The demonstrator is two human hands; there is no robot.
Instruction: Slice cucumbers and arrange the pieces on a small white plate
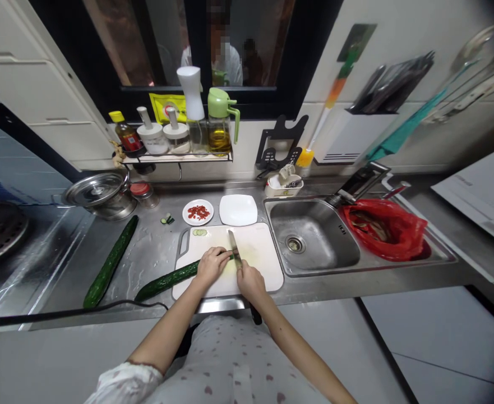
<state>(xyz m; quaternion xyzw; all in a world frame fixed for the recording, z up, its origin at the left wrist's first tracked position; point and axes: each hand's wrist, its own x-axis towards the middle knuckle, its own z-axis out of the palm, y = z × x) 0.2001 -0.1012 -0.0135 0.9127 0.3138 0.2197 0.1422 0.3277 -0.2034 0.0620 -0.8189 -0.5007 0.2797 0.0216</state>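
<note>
My left hand [213, 266] is closed over the right end of a long green cucumber [169, 282], which lies partly on the white cutting board [266, 255] and partly on the counter. In my right hand [252, 284] is a kitchen knife [234, 251], its black handle showing below the fist. The blade points away from me, right beside the cucumber's end and my left fingertips. A few pale cucumber slices [199, 232] lie at the board's upper left corner. Just behind the board stand an empty white plate [238, 210] and a small plate [189, 215] of chopped red pieces.
A second cucumber [111, 261] lies on the counter to the left, near small cucumber ends [167, 219], a lidded steel pot [99, 193] and a red-lidded jar [144, 194]. The sink [314, 233] and a red plastic bag [402, 235] are at the right. A condiment shelf [179, 159] hangs behind.
</note>
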